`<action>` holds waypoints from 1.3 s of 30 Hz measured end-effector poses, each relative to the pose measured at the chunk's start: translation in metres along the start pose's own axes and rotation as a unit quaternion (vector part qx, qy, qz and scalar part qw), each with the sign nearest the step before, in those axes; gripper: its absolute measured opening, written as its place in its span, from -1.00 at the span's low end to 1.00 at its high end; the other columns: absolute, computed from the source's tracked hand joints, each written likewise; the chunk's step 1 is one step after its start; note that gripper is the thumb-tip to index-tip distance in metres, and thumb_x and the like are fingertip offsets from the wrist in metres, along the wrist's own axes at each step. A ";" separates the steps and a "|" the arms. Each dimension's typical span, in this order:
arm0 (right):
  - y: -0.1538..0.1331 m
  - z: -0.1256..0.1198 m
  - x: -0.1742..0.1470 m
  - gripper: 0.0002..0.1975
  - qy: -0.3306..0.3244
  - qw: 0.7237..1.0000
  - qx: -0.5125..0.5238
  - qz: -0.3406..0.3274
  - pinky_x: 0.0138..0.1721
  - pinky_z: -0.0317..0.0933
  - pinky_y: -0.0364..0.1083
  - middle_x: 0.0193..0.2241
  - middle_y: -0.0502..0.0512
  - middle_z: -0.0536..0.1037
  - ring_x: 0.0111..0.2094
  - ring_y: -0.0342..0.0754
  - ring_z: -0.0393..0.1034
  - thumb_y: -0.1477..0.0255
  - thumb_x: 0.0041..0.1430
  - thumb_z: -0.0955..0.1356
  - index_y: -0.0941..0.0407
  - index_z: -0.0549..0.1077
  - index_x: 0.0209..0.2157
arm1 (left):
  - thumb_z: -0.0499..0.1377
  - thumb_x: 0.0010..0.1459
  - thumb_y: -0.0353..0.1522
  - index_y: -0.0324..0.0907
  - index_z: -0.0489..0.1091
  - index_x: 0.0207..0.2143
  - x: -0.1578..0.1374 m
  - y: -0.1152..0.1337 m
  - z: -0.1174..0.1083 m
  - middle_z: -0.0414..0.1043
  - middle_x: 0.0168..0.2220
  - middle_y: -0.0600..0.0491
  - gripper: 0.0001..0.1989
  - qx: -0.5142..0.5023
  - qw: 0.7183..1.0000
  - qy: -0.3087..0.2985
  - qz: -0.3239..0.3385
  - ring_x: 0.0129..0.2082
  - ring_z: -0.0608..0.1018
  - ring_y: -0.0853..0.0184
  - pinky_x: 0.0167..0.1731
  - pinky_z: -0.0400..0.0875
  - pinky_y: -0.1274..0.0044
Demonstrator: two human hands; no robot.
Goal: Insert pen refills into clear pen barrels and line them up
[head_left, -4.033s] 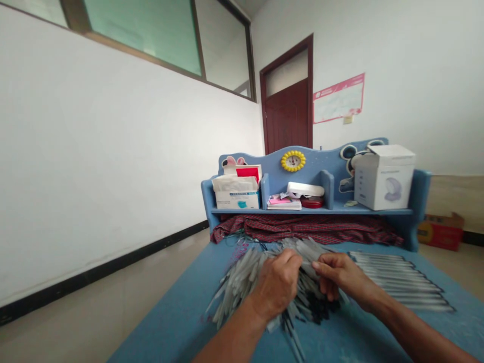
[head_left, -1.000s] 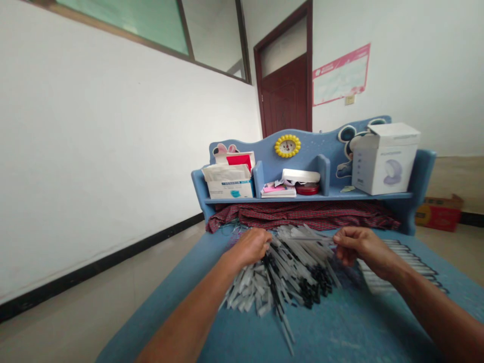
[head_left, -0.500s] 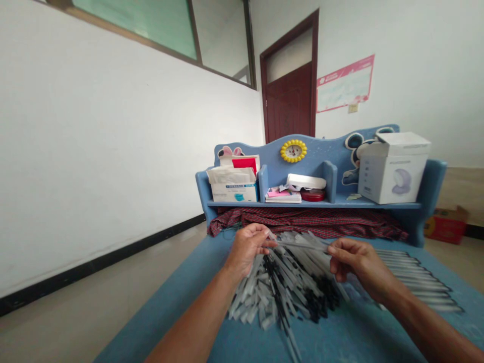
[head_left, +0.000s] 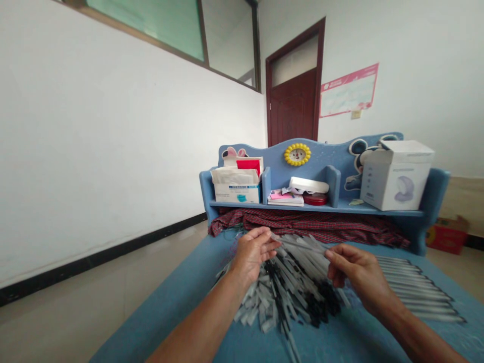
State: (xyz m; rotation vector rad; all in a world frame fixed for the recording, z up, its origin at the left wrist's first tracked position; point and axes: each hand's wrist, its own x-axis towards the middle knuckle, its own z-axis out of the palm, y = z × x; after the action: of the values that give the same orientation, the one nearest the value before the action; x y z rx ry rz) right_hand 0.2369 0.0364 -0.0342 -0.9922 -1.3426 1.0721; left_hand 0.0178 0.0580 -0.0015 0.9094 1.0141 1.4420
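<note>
A thin, translucent pen-like stick (head_left: pixel 302 245) stretches between my two hands above a pile on the blue desk. My left hand (head_left: pixel 254 252) pinches its left end between thumb and forefinger, the other fingers loosely curled. Thumb and fingers of my right hand (head_left: pixel 355 269) close on the right end. Under the stick spreads a loose pile of slim clear and black pen-like pieces (head_left: pixel 280 287), partly covered by my hands. Right of my right hand, similar sticks with dark ends (head_left: pixel 423 290) lie side by side in a row. Blur hides their finer details.
Behind the pile, a red checked cloth (head_left: pixel 302 225) lies beneath the desk's blue shelf (head_left: pixel 242 205). The shelf carries a mask box (head_left: pixel 237 192), papers, a red round tin (head_left: pixel 315 199) and a white carton (head_left: pixel 397 176). A red box (head_left: pixel 448 236) stands on the floor at right.
The view has tilted slightly, so the scene sits a little lower and further right. Both hands keep hold of the stick, which now slopes slightly more down to the right.
</note>
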 end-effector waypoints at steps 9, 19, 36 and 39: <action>0.000 0.001 0.000 -0.62 0.016 1.000 -0.009 -0.008 -0.69 0.14 -0.17 -0.74 0.03 0.43 -0.73 -0.15 0.27 0.09 -0.08 0.41 0.12 0.39 -0.63 | 0.26 0.00 -0.41 -0.25 0.33 -0.33 0.003 -0.003 -0.002 0.52 -0.43 -0.03 -0.82 -0.017 1.000 0.009 0.007 -0.44 0.60 0.31 -0.54 0.42 0.60; 0.004 0.000 0.001 -0.60 -0.005 1.000 -0.010 0.002 -0.69 0.14 -0.18 -0.75 0.01 0.43 -0.75 -0.17 0.27 0.09 -0.04 0.39 0.12 0.36 -0.65 | 0.25 0.00 -0.41 -0.27 0.32 -0.40 -0.002 -0.005 0.002 0.52 -0.51 -0.04 -0.85 0.029 0.999 -0.020 0.000 -0.51 0.59 0.32 -0.60 0.40 0.63; 0.006 0.001 0.002 -0.59 -0.055 0.998 -0.008 0.033 -0.68 0.14 -0.19 -0.69 0.03 0.49 -0.73 -0.17 0.31 0.06 -0.02 0.37 0.13 0.34 -0.58 | 0.22 -0.08 -0.39 -0.26 0.36 -0.46 0.004 -0.003 -0.004 0.35 -0.69 0.14 -0.88 0.093 0.993 -0.078 0.007 -0.77 0.30 0.55 -0.76 0.13 0.72; 0.008 0.002 0.001 -0.60 -0.067 0.997 0.000 0.045 -0.70 0.12 -0.20 -0.70 0.01 0.48 -0.74 -0.18 0.29 0.07 -0.03 0.37 0.13 0.33 -0.57 | 0.22 -0.08 -0.37 -0.25 0.35 -0.48 0.004 -0.004 -0.005 0.34 -0.69 0.14 -0.87 0.095 0.992 -0.085 0.007 -0.78 0.28 0.56 -0.76 0.11 0.72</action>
State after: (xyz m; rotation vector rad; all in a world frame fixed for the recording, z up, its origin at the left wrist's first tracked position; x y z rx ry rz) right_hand 0.2342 0.0396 -0.0418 -1.0030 -1.4158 1.2243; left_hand 0.0143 0.0621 -0.0069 1.1597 1.0307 1.2699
